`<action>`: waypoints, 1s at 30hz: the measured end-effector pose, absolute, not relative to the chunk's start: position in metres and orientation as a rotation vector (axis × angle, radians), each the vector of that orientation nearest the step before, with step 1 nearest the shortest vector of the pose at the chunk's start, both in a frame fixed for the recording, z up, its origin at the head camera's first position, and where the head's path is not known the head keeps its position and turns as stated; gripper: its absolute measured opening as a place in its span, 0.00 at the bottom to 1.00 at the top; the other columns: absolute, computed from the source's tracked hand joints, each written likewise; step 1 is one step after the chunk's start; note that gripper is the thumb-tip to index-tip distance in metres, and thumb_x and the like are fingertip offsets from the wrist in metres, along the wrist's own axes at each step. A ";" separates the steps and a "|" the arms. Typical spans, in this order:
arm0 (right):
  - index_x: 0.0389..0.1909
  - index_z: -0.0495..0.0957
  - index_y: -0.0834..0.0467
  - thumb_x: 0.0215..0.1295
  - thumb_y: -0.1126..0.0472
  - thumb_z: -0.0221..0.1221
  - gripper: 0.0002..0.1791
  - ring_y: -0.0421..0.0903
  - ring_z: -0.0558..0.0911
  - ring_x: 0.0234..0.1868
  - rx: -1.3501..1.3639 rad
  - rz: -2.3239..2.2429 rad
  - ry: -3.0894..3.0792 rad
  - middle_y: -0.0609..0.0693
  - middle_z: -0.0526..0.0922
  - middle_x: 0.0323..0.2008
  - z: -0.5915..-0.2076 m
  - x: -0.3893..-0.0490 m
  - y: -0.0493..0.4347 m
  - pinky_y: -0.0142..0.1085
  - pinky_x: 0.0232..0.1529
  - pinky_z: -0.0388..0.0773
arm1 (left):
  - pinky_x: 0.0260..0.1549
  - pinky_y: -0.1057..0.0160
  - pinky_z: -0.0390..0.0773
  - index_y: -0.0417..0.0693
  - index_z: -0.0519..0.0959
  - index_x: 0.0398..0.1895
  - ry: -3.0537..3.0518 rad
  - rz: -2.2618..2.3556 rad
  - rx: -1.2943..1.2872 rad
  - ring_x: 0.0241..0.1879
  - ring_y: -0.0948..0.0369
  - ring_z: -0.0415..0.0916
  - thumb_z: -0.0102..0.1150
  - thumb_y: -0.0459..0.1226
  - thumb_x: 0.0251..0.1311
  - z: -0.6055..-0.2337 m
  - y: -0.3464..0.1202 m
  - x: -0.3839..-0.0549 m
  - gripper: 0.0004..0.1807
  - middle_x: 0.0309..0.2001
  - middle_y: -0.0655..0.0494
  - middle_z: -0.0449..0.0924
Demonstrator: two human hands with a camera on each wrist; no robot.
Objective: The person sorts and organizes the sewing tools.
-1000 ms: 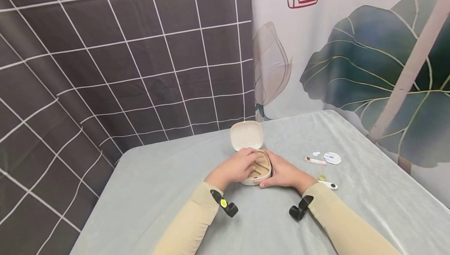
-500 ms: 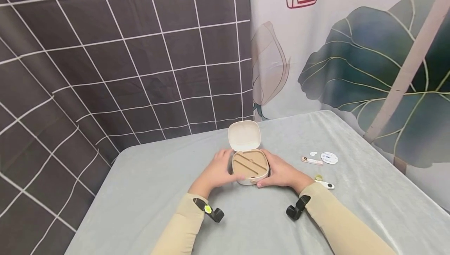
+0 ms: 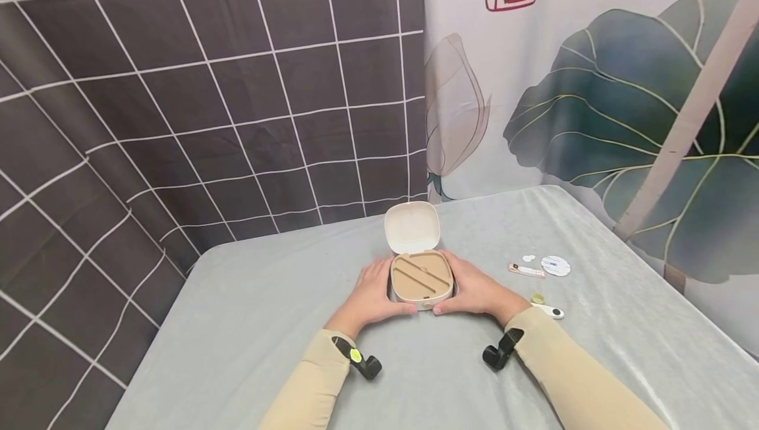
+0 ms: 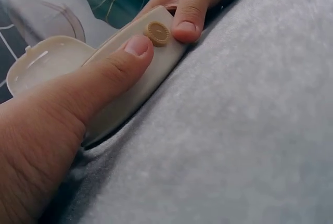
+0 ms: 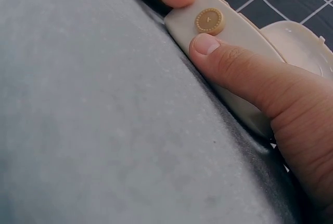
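A small white case [image 3: 440, 303] sits on the grey cloth with its lid [image 3: 412, 227] raised at the back. Inside it lies a tan insert [image 3: 409, 286] marked by diagonal grooves. My left hand [image 3: 369, 295] grips the case from the left, thumb along the front wall. From the right, my right hand [image 3: 474, 288] holds it the same way. Both wrist views show the thumbs close to a round tan button [image 4: 157, 33] on the front, the left thumb tip at its edge. Most of the other fingers are hidden behind the sides.
Right of the case lie a white disc [image 3: 555, 266], a tiny white piece [image 3: 528, 258] and a narrow pink-and-white item [image 3: 526, 270]. Nearer my right wrist are a small yellow-green ring [image 3: 537, 299] and a white handle with a black spot [image 3: 551, 311]. A dark gridded curtain [image 3: 267, 120] hangs behind.
My left hand has come out from over the insert and moved left to the case's side, then its thumb shifted down onto the front wall. The right hand has kept its hold.
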State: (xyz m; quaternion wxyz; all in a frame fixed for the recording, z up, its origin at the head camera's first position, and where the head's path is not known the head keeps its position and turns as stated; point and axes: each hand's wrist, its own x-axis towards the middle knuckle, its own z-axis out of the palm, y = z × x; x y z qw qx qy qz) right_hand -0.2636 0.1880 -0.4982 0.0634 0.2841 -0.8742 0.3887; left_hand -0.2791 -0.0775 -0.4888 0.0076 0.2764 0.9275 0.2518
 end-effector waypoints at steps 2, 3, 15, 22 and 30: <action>0.72 0.60 0.61 0.37 0.36 0.80 0.65 0.51 0.76 0.64 0.860 1.177 -2.638 0.52 0.76 0.63 -0.498 -0.264 0.188 0.53 0.67 0.69 | 0.74 0.39 0.44 0.56 0.54 0.80 2.906 0.775 0.874 0.78 0.44 0.49 0.71 0.68 0.43 -0.490 -0.077 -0.279 0.62 0.76 0.48 0.59; 0.72 0.60 0.61 0.37 0.36 0.80 0.65 0.51 0.76 0.64 0.862 1.179 -2.635 0.52 0.76 0.62 -0.497 -0.263 0.188 0.53 0.67 0.69 | 0.74 0.39 0.44 0.57 0.54 0.80 2.910 0.768 0.875 0.78 0.44 0.49 0.71 0.69 0.43 -0.490 -0.077 -0.278 0.62 0.76 0.48 0.59; 0.76 0.53 0.67 0.41 0.40 0.80 0.68 0.62 0.67 0.71 0.863 1.195 -2.726 0.64 0.67 0.70 -0.481 -0.259 0.191 0.58 0.71 0.61 | 0.74 0.39 0.43 0.59 0.52 0.81 2.938 0.732 0.904 0.78 0.46 0.50 0.68 0.71 0.45 -0.495 -0.081 -0.282 0.62 0.77 0.50 0.59; 0.75 0.55 0.71 0.51 0.43 0.75 0.60 0.68 0.62 0.73 0.707 1.094 -2.844 0.69 0.62 0.73 -0.449 -0.256 0.224 0.61 0.72 0.58 | 0.74 0.38 0.44 0.56 0.53 0.80 2.941 0.743 0.918 0.77 0.45 0.50 0.68 0.70 0.45 -0.493 -0.081 -0.280 0.62 0.77 0.48 0.59; 0.60 0.76 0.66 0.63 0.54 0.69 0.29 0.57 0.83 0.52 0.685 1.021 -2.758 0.61 0.83 0.54 -0.426 -0.243 0.263 0.54 0.53 0.79 | 0.75 0.41 0.44 0.55 0.52 0.80 2.933 0.736 0.880 0.78 0.47 0.49 0.67 0.71 0.44 -0.494 -0.079 -0.277 0.63 0.77 0.48 0.58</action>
